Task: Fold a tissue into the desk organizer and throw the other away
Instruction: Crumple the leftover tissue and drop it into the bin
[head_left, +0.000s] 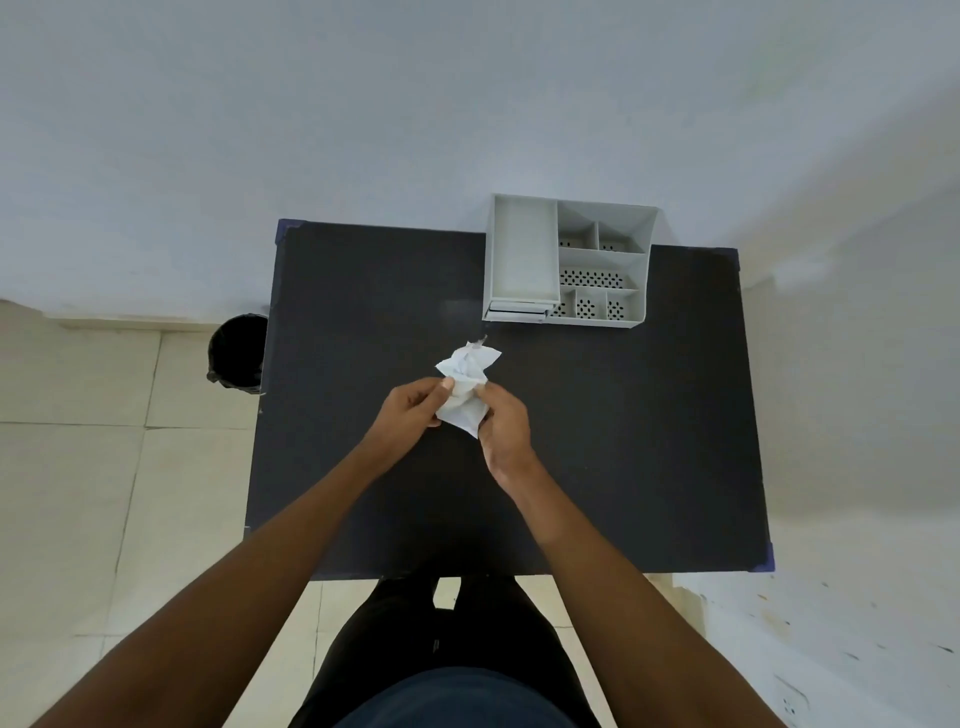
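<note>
A crumpled white tissue (466, 382) is held above the middle of the black table (623, 441). My left hand (410, 410) pinches its left side, and my right hand (505, 428) grips its right side and lower edge. The grey desk organizer (566, 260) stands at the table's far edge, right of centre, with a long tray on its left and several perforated compartments on its right, all holding nothing. A black bin (236, 353) stands on the floor beside the table's left edge. I see only one tissue.
A white wall rises behind the table and on the right. Pale floor tiles lie on the left and in front. My dark-clothed legs stand at the table's near edge. A wall socket (792, 699) shows at the lower right.
</note>
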